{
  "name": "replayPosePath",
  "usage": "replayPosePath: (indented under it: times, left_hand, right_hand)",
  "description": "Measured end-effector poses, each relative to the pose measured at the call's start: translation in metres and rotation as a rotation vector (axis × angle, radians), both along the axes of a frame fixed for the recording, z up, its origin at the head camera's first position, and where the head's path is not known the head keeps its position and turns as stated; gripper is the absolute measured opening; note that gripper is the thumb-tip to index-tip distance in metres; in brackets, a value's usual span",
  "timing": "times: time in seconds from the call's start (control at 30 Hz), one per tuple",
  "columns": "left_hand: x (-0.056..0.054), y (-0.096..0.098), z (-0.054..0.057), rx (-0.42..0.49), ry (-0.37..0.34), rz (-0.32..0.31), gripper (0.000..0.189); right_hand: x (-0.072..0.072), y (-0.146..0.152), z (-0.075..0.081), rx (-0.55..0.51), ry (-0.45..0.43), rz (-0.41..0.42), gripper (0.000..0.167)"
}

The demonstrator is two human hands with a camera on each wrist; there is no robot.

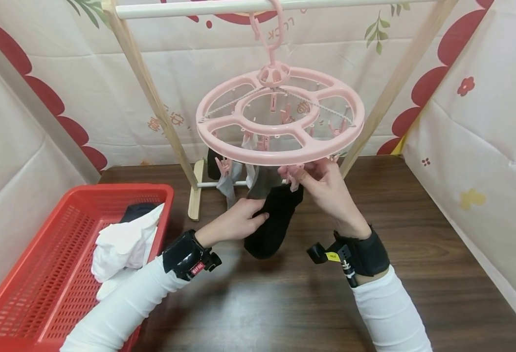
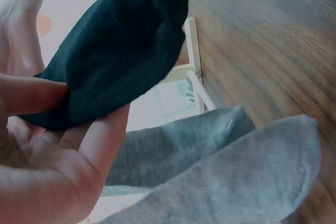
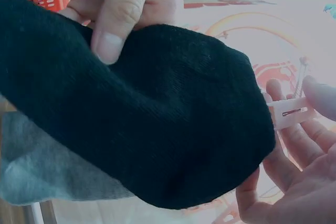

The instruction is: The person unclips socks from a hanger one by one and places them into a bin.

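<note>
A black sock [image 1: 273, 222] hangs below the front rim of a round pink clip hanger [image 1: 280, 157]. My left hand [image 1: 240, 217] pinches the sock along its side, thumb on one face and fingers behind, as the left wrist view also shows. At the sock's cuff, my right hand [image 1: 328, 188] holds a pink clothespin [image 3: 291, 113] between thumb and fingers. The clothespin meets the cuff edge; whether its jaws bite the cloth I cannot tell. Behind the black sock hang grey socks [image 2: 252, 177], partly hidden in the head view.
The hanger hooks onto a white rod [image 1: 196, 9] of a wooden stand [image 1: 152, 93]. More pink clothespins [image 1: 224, 166] dangle around the hanger. At left, a red basket [image 1: 33, 288] holds white cloth [image 1: 123, 242] and a dark piece [image 1: 141, 211]. Brown tabletop [image 1: 438, 274] extends at right.
</note>
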State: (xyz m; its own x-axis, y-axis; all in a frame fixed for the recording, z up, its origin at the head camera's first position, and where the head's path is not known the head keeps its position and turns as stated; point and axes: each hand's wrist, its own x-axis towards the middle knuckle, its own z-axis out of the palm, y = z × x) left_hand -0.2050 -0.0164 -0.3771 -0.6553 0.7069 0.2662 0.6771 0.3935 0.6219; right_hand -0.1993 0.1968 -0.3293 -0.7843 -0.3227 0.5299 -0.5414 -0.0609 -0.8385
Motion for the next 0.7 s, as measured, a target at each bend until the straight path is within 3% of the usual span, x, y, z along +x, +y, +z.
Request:
replayPosePath:
  times: [0.23,0.43,0.7]
  left_hand:
    - [0.002,-0.005,0.001,-0.034,0.024,-0.039,0.007]
    - [0.007,-0.014,0.002,-0.082,0.018,-0.080,0.017]
    - [0.011,-0.034,0.013,-0.131,0.033,-0.068,0.026]
  right_hand:
    - [0.000,0.000,0.001,-0.057,0.016,-0.034,0.026]
    - [-0.002,-0.003,-0.002,-0.134,0.042,-0.039,0.024]
    - [-0.001,0.002,-0.003,-0.129,-0.016,-0.101,0.027]
